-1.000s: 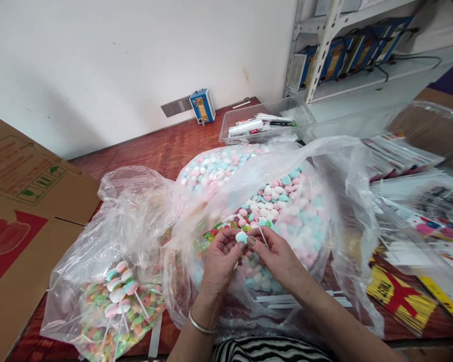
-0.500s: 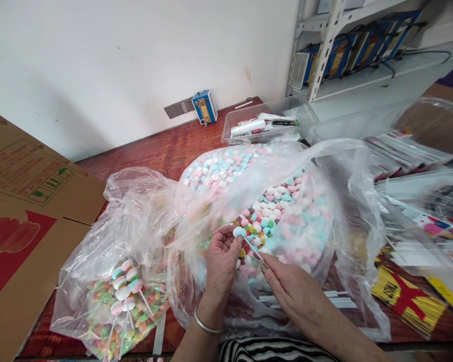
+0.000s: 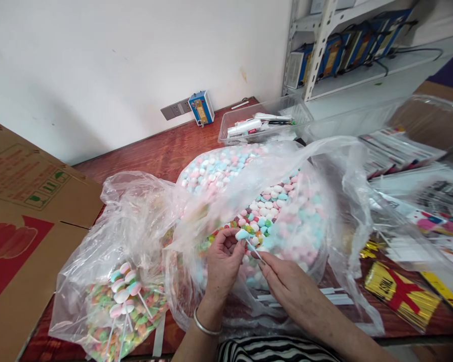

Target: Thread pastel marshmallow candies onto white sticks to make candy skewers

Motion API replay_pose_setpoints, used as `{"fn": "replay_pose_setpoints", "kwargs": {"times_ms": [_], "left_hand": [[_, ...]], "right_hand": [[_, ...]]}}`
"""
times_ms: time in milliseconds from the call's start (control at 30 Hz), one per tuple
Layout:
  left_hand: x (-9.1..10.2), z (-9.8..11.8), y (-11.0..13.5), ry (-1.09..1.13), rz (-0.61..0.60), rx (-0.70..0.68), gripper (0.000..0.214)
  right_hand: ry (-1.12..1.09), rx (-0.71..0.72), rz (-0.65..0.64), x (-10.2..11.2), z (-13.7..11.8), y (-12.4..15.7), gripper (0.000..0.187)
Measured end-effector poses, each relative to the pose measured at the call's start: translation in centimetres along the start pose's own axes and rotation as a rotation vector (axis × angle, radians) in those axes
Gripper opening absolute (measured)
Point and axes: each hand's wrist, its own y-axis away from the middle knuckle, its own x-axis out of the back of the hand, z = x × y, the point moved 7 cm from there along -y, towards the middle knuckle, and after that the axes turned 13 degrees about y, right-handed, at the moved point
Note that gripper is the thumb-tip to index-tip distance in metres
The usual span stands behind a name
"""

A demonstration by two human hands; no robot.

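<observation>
Between the thumb and fingers of my left hand [image 3: 225, 259] is a pale blue and white marshmallow [image 3: 242, 234]. My right hand [image 3: 283, 276] pinches a thin white stick [image 3: 253, 250], whose upper end meets the marshmallow's lower side; how deep it goes I cannot tell. Both hands are over a large open clear plastic bag [image 3: 230, 193] of pink, white and blue marshmallows [image 3: 268, 204], with small colourful gummies [image 3: 234, 221] among them. At the left, several finished marshmallow sticks [image 3: 124, 289] lie on another clear bag of gummies [image 3: 147, 322].
A cardboard box [image 3: 33, 216] stands at the left edge. Behind the bag are a clear plastic bin [image 3: 264, 118] and a blue device [image 3: 201, 108] by the wall. Loose white sticks [image 3: 335, 296], a yellow pack of twist ties [image 3: 402, 296] and printed packets [image 3: 396, 151] lie to the right.
The marshmallow has turned in my left fingers, its rounded side now tilted. The stick stays against it in my right hand. The whole view has shifted slightly.
</observation>
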Motion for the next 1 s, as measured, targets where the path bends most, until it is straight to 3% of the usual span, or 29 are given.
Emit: {"fn": "replay_pose_setpoints", "kwargs": {"times_ms": [467, 800, 900, 1000], "left_hand": [[-0.2, -0.9, 0.1, -0.107, -0.136, -0.063, 0.017], [-1.0, -0.6, 1.6, -0.354, -0.176, -0.161, 0.013], [-0.6, -1.0, 1.5, -0.292, -0.195, -0.052, 0.031], [1.4, 0.2, 0.2, -0.213, -0.073, 0.007, 0.046]], "right_hand": [[-0.052, -0.003, 0.045, -0.2, 0.2, -0.6, 0.030], [0.027, -0.006, 0.089, -1.1, 1.6, -1.7, 0.031], [0.073, -0.014, 0.115, -0.8, 2.3, -1.6, 0.034], [0.102, -0.040, 0.146, -0.1, 2.7, -1.2, 0.039]]}}
